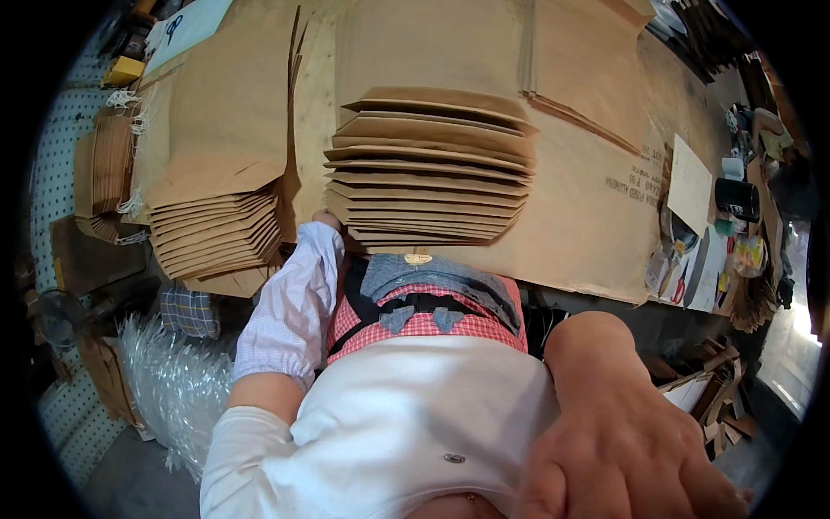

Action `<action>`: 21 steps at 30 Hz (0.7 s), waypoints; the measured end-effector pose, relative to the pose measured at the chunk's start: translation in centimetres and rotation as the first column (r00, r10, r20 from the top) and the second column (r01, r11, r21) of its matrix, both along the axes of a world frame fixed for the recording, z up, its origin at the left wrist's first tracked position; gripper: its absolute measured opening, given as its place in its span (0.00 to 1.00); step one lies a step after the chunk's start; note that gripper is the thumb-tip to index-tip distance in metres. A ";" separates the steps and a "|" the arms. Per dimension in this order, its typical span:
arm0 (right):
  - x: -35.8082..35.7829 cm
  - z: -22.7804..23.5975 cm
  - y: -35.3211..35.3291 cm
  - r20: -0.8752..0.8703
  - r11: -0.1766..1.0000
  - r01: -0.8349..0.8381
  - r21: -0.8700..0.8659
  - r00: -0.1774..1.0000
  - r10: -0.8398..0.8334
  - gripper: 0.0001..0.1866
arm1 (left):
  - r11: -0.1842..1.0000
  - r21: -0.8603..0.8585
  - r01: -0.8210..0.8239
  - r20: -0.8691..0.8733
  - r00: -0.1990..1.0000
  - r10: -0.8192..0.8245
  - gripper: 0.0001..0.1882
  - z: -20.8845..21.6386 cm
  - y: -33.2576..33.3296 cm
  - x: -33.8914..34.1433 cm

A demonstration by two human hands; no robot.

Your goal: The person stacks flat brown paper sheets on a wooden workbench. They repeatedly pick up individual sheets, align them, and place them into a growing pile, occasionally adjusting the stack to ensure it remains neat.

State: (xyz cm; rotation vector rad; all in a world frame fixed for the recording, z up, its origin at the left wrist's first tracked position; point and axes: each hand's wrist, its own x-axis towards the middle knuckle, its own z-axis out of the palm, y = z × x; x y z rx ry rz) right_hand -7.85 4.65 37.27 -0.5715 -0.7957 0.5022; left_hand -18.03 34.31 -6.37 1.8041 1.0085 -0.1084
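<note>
In front of me lies a fanned stack of brown paper bags [432, 173], their folded bottom ends overlapping in rows. My left hand [327, 219], below a light checked sleeve cover, rests at the stack's lower left corner. Little of it shows, and its fingers are hidden. Close to the camera, at the lower right, is my right hand [618, 454], raised off the table with its back toward me. Its fingers bend away and run out at the lower edge, so any thing in them is hidden. A second fanned stack of paper bags [216, 229] lies to the left.
Large brown paper sheets [571, 216] cover the table's right side. A tied bundle of brown paper [108, 164] sits at the far left, near blue scissors [174, 28]. Red-handled scissors [680, 284] lie at the right edge. Clear plastic strips [173, 389] heap below left.
</note>
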 end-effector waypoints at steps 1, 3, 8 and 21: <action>0.0 0.0 0.0 0.002 1.000 -0.006 0.007 1.000 0.006 0.16 | 1.000 -0.020 -0.002 0.012 1.000 0.002 0.09 0.0 0.0 -0.1; -0.1 -0.1 0.1 0.002 1.000 -0.020 0.010 1.000 0.020 0.15 | 0.996 -0.090 -0.015 0.034 0.999 0.018 0.09 0.1 0.0 -0.1; 0.4 -3.3 -0.5 -0.016 0.985 -0.053 -0.166 0.999 0.051 0.11 | 0.855 -0.492 -0.164 0.028 0.979 0.204 0.10 4.5 -0.3 0.7; 1.3 -33.3 -1.1 0.481 0.002 0.621 -0.784 0.605 0.634 0.36 | 0.524 -0.775 -0.354 -0.105 0.889 0.446 0.06 14.8 0.5 12.7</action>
